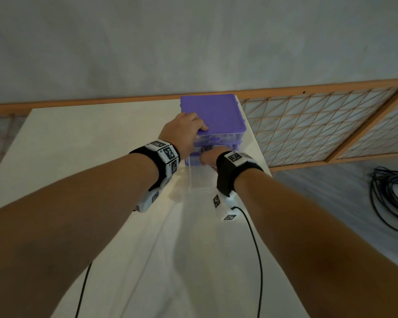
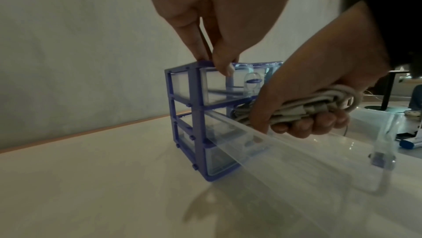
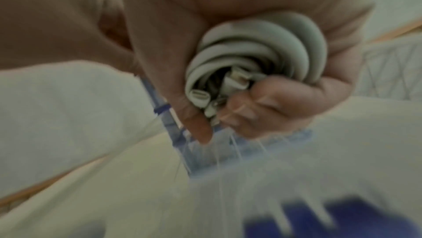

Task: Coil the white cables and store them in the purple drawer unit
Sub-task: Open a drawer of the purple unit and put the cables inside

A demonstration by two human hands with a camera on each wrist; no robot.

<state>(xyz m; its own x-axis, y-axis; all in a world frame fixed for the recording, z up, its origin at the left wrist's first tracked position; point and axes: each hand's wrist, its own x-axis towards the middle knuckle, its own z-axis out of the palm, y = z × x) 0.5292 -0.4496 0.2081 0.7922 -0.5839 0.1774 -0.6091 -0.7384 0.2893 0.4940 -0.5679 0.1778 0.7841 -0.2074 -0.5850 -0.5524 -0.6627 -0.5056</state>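
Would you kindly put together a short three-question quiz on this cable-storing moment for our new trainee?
1. True or false: the right hand grips a bundle of coiled white cables.
2. Which drawer of the purple drawer unit is pulled out? A) top B) middle C) bottom
3. Fill in: the left hand rests on the ___ of the unit.

Key:
1. True; the fingers curl round the bundle, held over the open drawer.
2. B; the clear middle drawer is out, the top and bottom ones are in.
3. Top; fingers at its front edge.
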